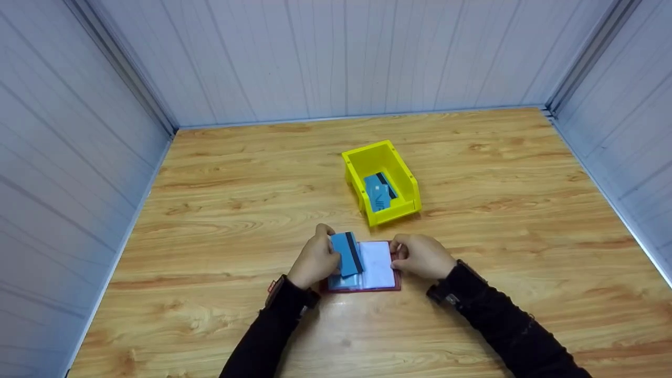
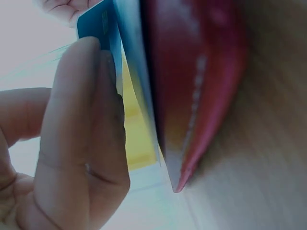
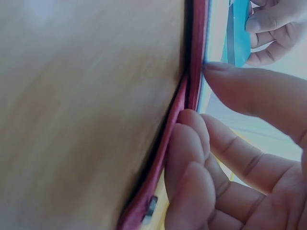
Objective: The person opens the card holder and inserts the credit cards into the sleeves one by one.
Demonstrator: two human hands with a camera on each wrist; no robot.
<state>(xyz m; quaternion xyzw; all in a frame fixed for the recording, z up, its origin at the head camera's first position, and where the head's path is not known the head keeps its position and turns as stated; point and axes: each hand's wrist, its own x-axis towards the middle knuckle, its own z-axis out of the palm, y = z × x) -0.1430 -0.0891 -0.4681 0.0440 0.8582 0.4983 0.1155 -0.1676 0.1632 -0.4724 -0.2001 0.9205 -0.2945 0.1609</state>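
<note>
A blue card (image 1: 345,254) with a black stripe is held in my left hand (image 1: 315,261), tilted above the left side of an open red card holder (image 1: 377,266). The holder lies on the table, with white and clear sleeves inside. Another light-blue card (image 1: 344,282) shows under the held one, at the holder's left side. My right hand (image 1: 426,256) pinches the holder's right edge. In the right wrist view its thumb lies on the inner side, and the fingers touch the red cover (image 3: 194,52). The left wrist view shows the left fingers (image 2: 72,110) along the card.
Beyond the holder stands a yellow bin (image 1: 397,212), with blue cards (image 1: 379,193) lying in it, one marked VIP. The wood-grain table (image 1: 236,199) is bounded by pale panel walls (image 1: 325,58) at the back and both sides.
</note>
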